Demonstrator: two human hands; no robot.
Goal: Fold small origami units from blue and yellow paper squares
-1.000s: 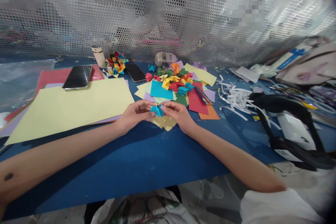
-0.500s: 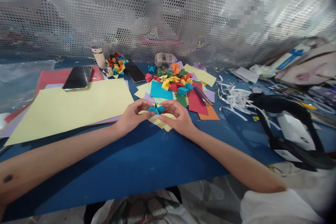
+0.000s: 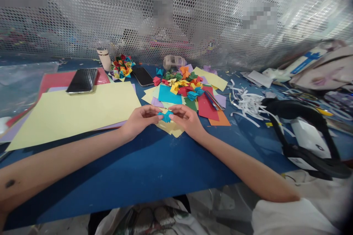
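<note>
A small folded piece of blue paper [image 3: 166, 116] is pinched between my two hands, just above the table's front half. My left hand [image 3: 140, 120] grips its left end between thumb and fingers. On its right end, the thumb and fingers of my right hand [image 3: 188, 119] are closed. Beneath them lie pale yellow paper pieces [image 3: 175, 131]. Just beyond the hands is a flat blue paper square [image 3: 169, 94]. Behind that is a pile of folded paper pieces [image 3: 182, 84] in red, yellow, green, orange and blue.
Large yellow sheets [image 3: 82, 112] lie left, with a phone [image 3: 82, 80] on top. A second phone [image 3: 142, 76] is near a multicoloured paper ball [image 3: 121, 68]. Pens [image 3: 212, 100] rest on red paper. White paper strips [image 3: 246, 102] and a black headset-like strap [image 3: 309, 154] are at right.
The blue folded paper has been turned in my fingers: its pointed, spread shape now looks flatter and wider. Both hands stay in nearly the same place.
</note>
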